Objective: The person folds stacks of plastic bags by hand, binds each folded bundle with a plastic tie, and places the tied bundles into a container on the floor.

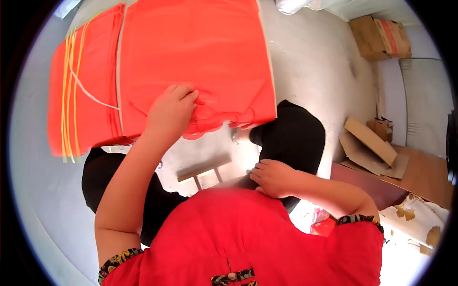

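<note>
In front of me is a large stack of thin red sheets (200, 43), perhaps plastic bags, its near edge crumpled and uneven. My left hand (172, 110) lies at that near edge with its fingers bent and pressed together on the red material, which puckers beside the fingertips. To the left is a second red bundle (98, 71) with several yellow strips (69, 105) and one pale strip (88, 93) across it. My right hand (274, 178) rests on my black-trousered right thigh (298, 138), fingers loosely spread, holding nothing.
A low wooden frame (204, 172) shows on the floor between my legs. At right, opened cardboard (369, 148) lies on a brown wooden surface (424, 176). A cardboard box (379, 38) sits farther back, and patterned cloth (412, 214) is at lower right.
</note>
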